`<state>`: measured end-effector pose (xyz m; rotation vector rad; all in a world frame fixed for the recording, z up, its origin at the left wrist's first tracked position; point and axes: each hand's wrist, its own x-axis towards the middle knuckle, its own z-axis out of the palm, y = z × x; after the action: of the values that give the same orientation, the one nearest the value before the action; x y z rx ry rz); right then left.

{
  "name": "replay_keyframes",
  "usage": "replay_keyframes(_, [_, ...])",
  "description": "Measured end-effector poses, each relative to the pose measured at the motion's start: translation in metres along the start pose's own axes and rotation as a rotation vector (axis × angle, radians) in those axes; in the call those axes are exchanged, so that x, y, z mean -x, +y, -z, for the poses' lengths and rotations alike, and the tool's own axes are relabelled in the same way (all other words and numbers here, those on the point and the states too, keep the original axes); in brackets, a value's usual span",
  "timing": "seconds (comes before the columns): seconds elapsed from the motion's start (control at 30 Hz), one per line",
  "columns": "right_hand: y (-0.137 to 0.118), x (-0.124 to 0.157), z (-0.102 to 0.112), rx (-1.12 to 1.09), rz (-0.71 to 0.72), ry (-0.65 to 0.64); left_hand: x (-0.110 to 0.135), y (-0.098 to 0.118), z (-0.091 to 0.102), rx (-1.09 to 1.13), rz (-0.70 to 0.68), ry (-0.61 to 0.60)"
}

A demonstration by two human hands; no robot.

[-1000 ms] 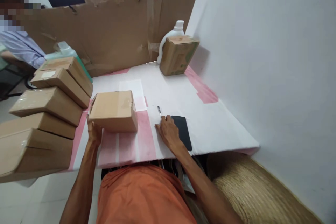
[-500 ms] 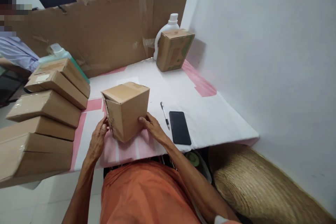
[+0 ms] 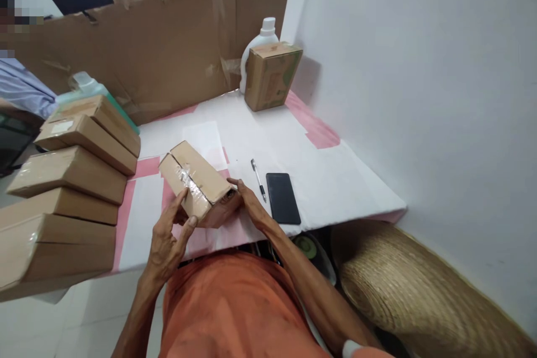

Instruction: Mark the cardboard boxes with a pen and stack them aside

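A small cardboard box (image 3: 205, 170) is tilted over the table's front part, its taped seam facing up. My left hand (image 3: 170, 238) grips its near left side, with the thumb at the near edge and a finger on the top by the shiny tape. My right hand (image 3: 254, 204) holds the right end, the fingers against the side and partly hidden behind it. To the right of that hand lie a pen (image 3: 259, 180) and a black phone (image 3: 283, 198).
Several cardboard boxes (image 3: 71, 170) line the table's left side, with a green-liquid bottle (image 3: 113, 103) behind them. At the back stand a white jug (image 3: 262, 39), another box (image 3: 272, 78) and a cardboard partition (image 3: 168, 50). A woven basket (image 3: 403, 274) is below right. Beyond the partition, a person's sleeve (image 3: 23, 86) shows.
The box has been turned over between my hands, so its taped seam now faces up. My left hand has shifted right, onto the box's near edge. The view has moved slightly.
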<state>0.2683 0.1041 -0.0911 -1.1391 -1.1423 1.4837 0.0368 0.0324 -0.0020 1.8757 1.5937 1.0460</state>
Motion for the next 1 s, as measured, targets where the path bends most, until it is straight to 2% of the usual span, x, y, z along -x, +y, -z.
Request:
replay_keyframes(0.13, [-0.015,0.009,0.004,-0.137,-0.057,-0.104,-0.002,0.006,0.010,0.050,-0.030,0.031])
replay_keyframes(0.23, [-0.036,0.018,0.006,-0.205,0.021,-0.154,-0.007,0.014,0.023,0.070,-0.019,0.089])
replay_keyframes(0.37, [-0.065,0.029,0.008,-0.252,0.113,-0.196,-0.016,0.021,0.033,0.048,0.080,0.198])
replay_keyframes(0.47, [-0.078,0.033,0.007,-0.210,0.157,-0.226,-0.016,0.015,0.033,0.023,0.134,0.201])
replay_keyframes(0.57, [-0.083,0.035,0.003,-0.140,0.170,-0.232,-0.012,-0.002,0.032,0.006,0.162,0.203])
replay_keyframes(0.7, [-0.086,0.046,-0.006,-0.059,0.179,-0.234,-0.010,-0.018,0.043,-0.029,0.169,0.330])
replay_keyframes(0.77, [-0.091,0.055,-0.009,0.002,0.194,-0.265,-0.013,-0.014,0.053,-0.061,0.189,0.364])
replay_keyframes(0.87, [-0.104,0.070,-0.016,0.117,0.208,-0.314,-0.020,0.005,0.068,-0.077,0.276,0.267])
replay_keyframes(0.93, [-0.116,0.076,-0.025,0.204,0.241,-0.231,-0.022,0.018,0.073,-0.109,0.316,0.215])
replay_keyframes(1.0, [-0.127,0.076,-0.037,0.306,0.321,-0.099,-0.020,0.024,0.073,-0.148,0.255,0.217])
